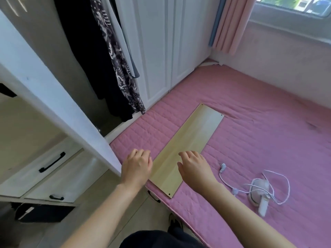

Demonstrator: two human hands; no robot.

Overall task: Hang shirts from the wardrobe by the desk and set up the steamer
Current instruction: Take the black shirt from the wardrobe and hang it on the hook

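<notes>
Fingers (141,154) of our left hand (137,169) are curled loosely, gripping nothing, beside the wooden board's (188,142) left edge. Our right hand (194,168) rests on the board, fingers slightly spread, also empty. The board lies flat on the pink bed (259,122). The handheld steamer (260,192) lies on the bed right of it, cord (225,179) loose. Dark garments (100,56) hang in the open wardrobe (46,97).

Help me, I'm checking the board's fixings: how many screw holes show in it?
3 on the wooden board: two at its far corners, one at its near right corner. The left hand may hide a fourth.
</notes>
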